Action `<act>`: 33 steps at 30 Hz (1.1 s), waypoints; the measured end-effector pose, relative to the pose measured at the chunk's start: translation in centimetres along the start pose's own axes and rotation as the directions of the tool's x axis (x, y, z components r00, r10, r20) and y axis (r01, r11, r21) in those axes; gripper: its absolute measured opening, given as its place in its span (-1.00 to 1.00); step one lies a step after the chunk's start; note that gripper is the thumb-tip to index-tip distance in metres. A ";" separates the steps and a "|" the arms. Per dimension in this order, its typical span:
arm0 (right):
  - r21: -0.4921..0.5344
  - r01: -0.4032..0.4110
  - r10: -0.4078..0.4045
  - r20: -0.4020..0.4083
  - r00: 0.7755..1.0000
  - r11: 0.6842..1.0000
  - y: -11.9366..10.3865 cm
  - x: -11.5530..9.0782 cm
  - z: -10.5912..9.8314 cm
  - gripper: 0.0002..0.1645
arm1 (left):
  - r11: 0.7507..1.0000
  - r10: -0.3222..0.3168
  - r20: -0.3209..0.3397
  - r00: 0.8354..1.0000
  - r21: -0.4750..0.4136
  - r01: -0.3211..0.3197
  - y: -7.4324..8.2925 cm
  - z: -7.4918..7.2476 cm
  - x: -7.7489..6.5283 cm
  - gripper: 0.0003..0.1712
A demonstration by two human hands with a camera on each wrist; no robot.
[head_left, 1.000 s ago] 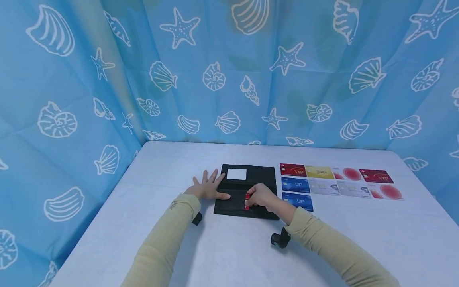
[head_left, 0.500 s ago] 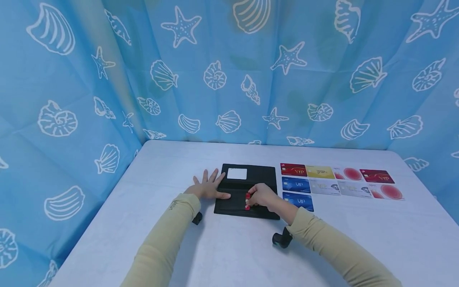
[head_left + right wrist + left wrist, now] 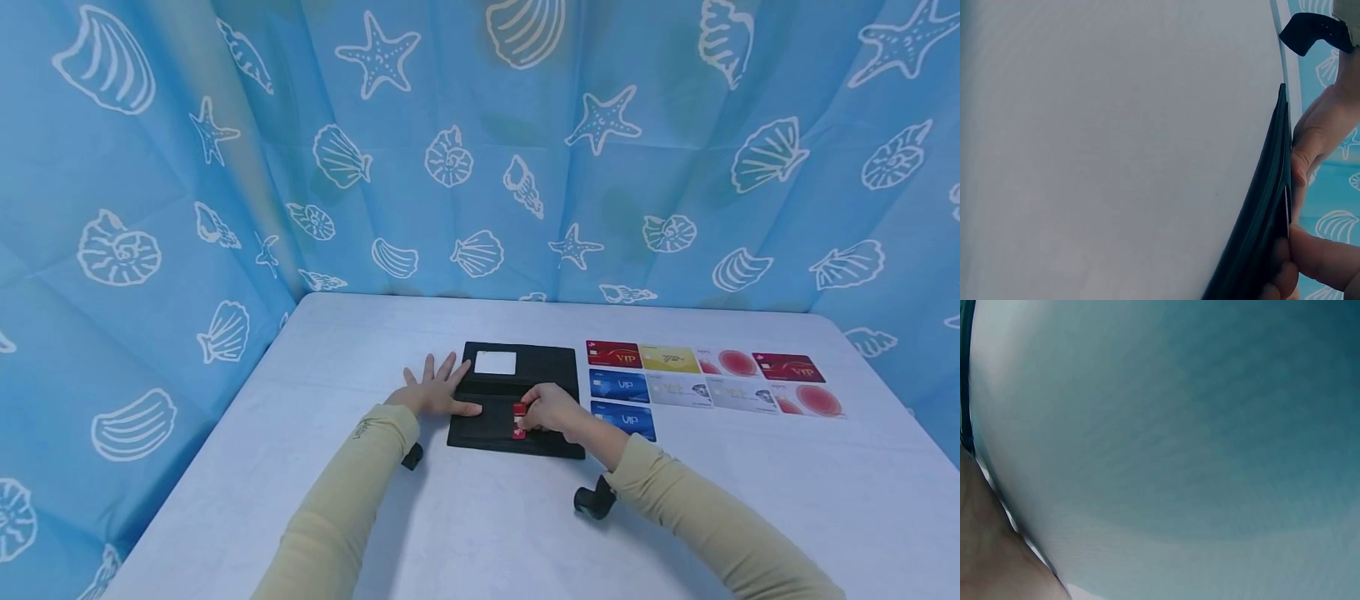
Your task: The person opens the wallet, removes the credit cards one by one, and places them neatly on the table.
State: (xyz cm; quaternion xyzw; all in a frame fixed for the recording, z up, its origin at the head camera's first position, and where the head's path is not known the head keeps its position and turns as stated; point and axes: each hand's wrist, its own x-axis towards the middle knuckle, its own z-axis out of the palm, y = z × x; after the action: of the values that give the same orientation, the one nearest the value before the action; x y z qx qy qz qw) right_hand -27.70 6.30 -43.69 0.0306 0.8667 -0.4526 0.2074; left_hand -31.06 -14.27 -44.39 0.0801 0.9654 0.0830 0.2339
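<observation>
A black wallet (image 3: 547,364) lies spread flat on the white table, with a white rectangle (image 3: 495,363) on its far left panel. My left hand (image 3: 433,395) rests at the wallet's left edge, fingers spread and the thumb on the near panel. Over the near panel, my right hand (image 3: 553,410) pinches a red card (image 3: 519,432). Only a narrow part of that card shows beside the fingers; whether it sits in a slot I cannot tell. In the right wrist view, thumb and fingers hold a thin edge (image 3: 1287,209) at the wallet. The left wrist view shows mostly blurred cloth.
Right of the wallet, several cards lie in rows, among them a red VIP card (image 3: 613,354), a yellow card (image 3: 669,360) and a blue VIP card (image 3: 624,421). Black wrist-worn devices, such as the right one (image 3: 595,498), hang under both forearms. A blue shell-patterned curtain (image 3: 450,208) stands behind.
Slightly more of the red card shows left of my right fingers. The right wrist has shifted a little to the right. My left hand has stayed in place.
</observation>
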 end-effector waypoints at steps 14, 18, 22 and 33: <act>0.081 0.048 -0.050 0.018 0.999 0.996 1.3 -0.3 -0.6 -0.55 | 1.000 -0.001 0.009 1.000 -0.001 0.001 0.1 -0.1 -0.2 0.08; 0.157 0.027 -0.031 0.026 0.999 0.987 1.6 -0.4 -0.5 -0.54 | 1.000 -0.003 0.008 1.000 0.002 0.003 0.1 -0.1 -0.2 0.07; 0.189 0.028 -0.034 0.025 0.999 0.982 1.8 -0.4 -0.6 -0.55 | 1.000 -0.007 0.004 1.000 -0.004 0.007 0.2 -0.2 -0.3 0.09; 0.262 -0.022 0.013 0.035 0.999 0.965 2.6 -0.2 -1.1 -0.55 | 1.000 -0.009 0.010 1.000 0.006 0.009 0.1 -0.1 -0.2 0.07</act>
State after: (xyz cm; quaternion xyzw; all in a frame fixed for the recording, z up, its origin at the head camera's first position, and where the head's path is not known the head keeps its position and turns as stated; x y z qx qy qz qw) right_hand -27.23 8.77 -45.04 0.0582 0.7953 -0.5621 0.2196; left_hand -30.92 -14.20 -44.24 0.0769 0.9648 0.0789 0.2388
